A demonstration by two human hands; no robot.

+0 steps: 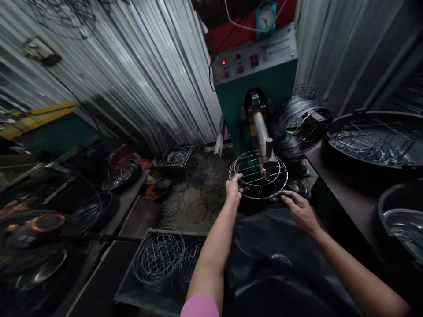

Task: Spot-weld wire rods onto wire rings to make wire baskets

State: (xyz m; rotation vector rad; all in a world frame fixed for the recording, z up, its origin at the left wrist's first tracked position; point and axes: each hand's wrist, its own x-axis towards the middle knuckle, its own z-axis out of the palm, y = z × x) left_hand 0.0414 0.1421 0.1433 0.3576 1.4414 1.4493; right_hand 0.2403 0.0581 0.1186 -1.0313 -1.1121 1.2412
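Observation:
A round wire rack (253, 181) with parallel bars hangs in front of the machine, its far part under the machine's metal arm (262, 132). My left hand (234, 188) is closed on the rack's left rim, thumb on top. At the near right rim, my right hand (299, 210) has its fingers pinched together. Something small and dark shows at those fingertips, too small to name. Below the hands, a black apron (264, 273) covers the lap, and a few short wire pieces (282, 258) lie on it.
The green machine (228, 103) has a lit red lamp. A wire coil (302, 125) stands right of it. Large black pans (373, 163) with wire pieces sit on the right bench. At lower left, a bin (132, 286) holds round racks. Wire rings (196, 211) lie on the floor.

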